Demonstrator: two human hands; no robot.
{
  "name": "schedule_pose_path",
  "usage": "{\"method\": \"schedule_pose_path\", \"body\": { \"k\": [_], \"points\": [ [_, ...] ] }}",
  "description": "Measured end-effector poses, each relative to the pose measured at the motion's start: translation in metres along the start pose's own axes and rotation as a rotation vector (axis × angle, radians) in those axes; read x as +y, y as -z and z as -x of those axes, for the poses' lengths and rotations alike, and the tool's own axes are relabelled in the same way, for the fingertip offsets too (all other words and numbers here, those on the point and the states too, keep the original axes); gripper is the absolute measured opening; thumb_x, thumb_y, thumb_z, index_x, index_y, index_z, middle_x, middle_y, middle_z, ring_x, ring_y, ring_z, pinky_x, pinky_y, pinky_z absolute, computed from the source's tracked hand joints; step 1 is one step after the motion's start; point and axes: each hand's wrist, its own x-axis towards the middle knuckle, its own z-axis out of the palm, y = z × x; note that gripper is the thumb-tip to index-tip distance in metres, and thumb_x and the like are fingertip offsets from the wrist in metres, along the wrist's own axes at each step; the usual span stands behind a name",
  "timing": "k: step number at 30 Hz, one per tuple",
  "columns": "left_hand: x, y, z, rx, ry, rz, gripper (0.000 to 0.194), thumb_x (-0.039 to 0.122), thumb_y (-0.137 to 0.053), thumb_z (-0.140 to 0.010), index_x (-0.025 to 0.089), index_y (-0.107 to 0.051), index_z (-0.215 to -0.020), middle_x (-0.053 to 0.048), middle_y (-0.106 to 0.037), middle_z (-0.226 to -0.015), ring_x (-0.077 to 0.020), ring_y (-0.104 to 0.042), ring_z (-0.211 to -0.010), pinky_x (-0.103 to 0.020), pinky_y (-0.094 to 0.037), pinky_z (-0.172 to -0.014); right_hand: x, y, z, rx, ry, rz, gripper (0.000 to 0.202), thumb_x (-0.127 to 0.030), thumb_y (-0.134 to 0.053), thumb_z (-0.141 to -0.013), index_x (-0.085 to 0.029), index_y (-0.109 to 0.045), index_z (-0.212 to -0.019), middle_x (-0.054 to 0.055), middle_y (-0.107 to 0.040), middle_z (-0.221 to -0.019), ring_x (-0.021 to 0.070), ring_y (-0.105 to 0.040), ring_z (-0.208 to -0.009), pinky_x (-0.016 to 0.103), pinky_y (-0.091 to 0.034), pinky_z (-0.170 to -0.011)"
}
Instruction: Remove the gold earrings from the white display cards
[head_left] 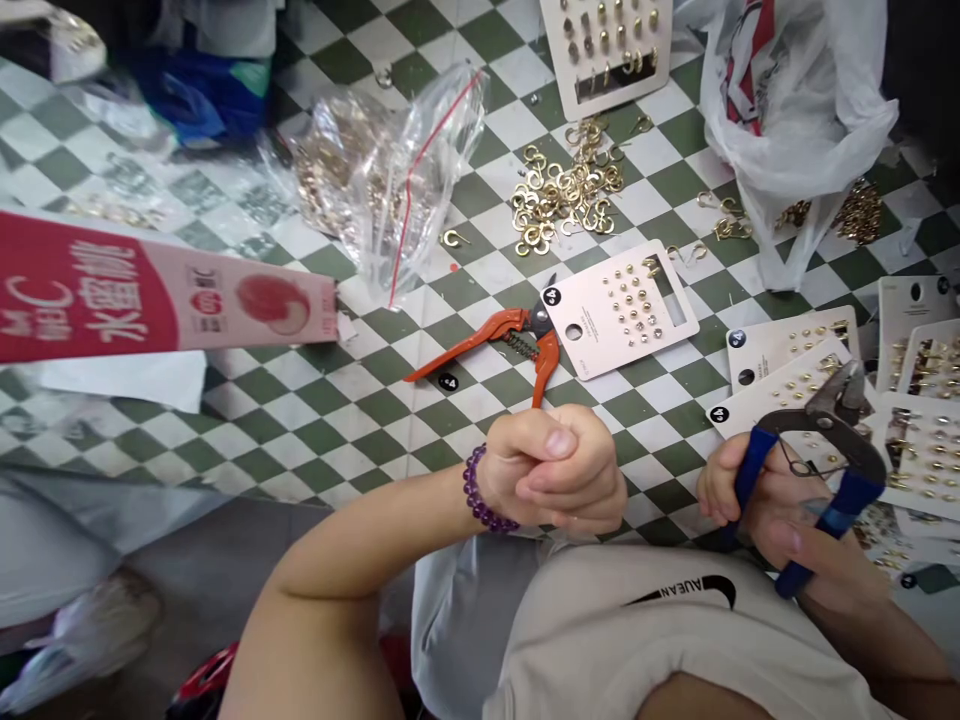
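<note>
My left hand (562, 470), with purple beads at the wrist, is closed in a fist over the checkered table's near edge. Whatever its fingers may hold is hidden. Spring-loaded pliers (829, 425) with blue handles are in my right hand (795, 520), fingers around the grips. Just beyond my left fist lie orange-handled pruning shears (536, 320), handles apart. A white card of stud earrings (622, 310) covers part of their blades. Farther back is a loose pile of gold hoop-like pieces (566, 190).
More earring cards (795, 360) overlap at the right, partly behind the pliers. A clear zip bag (382, 170) of gold pieces lies at back left, near a pink carton (165, 290). A white plastic bag (795, 120) stands back right. Another earring card (607, 50) is at the far edge.
</note>
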Motion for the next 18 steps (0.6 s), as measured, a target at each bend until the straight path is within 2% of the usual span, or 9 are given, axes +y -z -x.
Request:
{"method": "schedule_pose_path", "body": {
  "k": [5, 10, 14, 18],
  "points": [
    [-0.0019, -0.0012, 0.0006, 0.056, 0.014, -0.004, 0.051, 0.033, -0.054, -0.078, 0.018, -0.031, -0.035, 0.003, -0.016, -0.022, -0.0061, -0.017, -0.027, -0.018, -0.017, -0.028, -0.0042, -0.0035, -0.0022, 0.011, -0.008, 0.013, 0.031, -0.045, -0.056, -0.084, -0.032, -0.051, -0.112, 0.001, -0.047, -0.078, 0.0153, -0.048, -0.076, 0.031, -0.045, -0.074],
    [-0.0018, 0.0021, 0.0009, -0.013, 0.006, -0.027, 0.047, 0.033, -0.05, -0.08, 0.017, -0.036, -0.039, 0.003, -0.02, -0.025, -0.0065, -0.021, -0.028, -0.02, -0.019, -0.03, -0.0004, -0.0027, -0.0014, 0.023, 0.003, 0.003, 0.033, -0.045, -0.057, -0.083, -0.031, -0.051, -0.112, 0.001, -0.047, -0.078, 0.0152, -0.048, -0.075, 0.031, -0.045, -0.073],
    [0.0014, 0.0028, -0.0009, -0.038, -0.006, -0.245, 0.033, 0.031, -0.052, -0.079, 0.019, -0.045, -0.05, 0.002, -0.033, -0.032, -0.008, -0.03, -0.031, -0.022, -0.024, -0.032, 0.0011, -0.0019, -0.0005, 0.017, -0.002, -0.011, 0.035, -0.045, -0.057, -0.083, -0.029, -0.05, -0.114, 0.003, -0.048, -0.08, 0.0165, -0.049, -0.077, 0.033, -0.046, -0.074],
    [0.0033, -0.0006, -0.0006, -0.055, -0.116, -0.523, 0.034, 0.03, -0.049, -0.082, 0.021, -0.04, -0.051, 0.003, -0.034, -0.036, -0.0087, -0.032, -0.034, -0.022, -0.027, -0.034, -0.002, -0.004, -0.0013, 0.009, 0.019, 0.015, 0.033, -0.044, -0.058, -0.084, -0.03, -0.051, -0.112, 0.002, -0.048, -0.077, 0.0156, -0.048, -0.075, 0.032, -0.045, -0.074]
  ]
}}
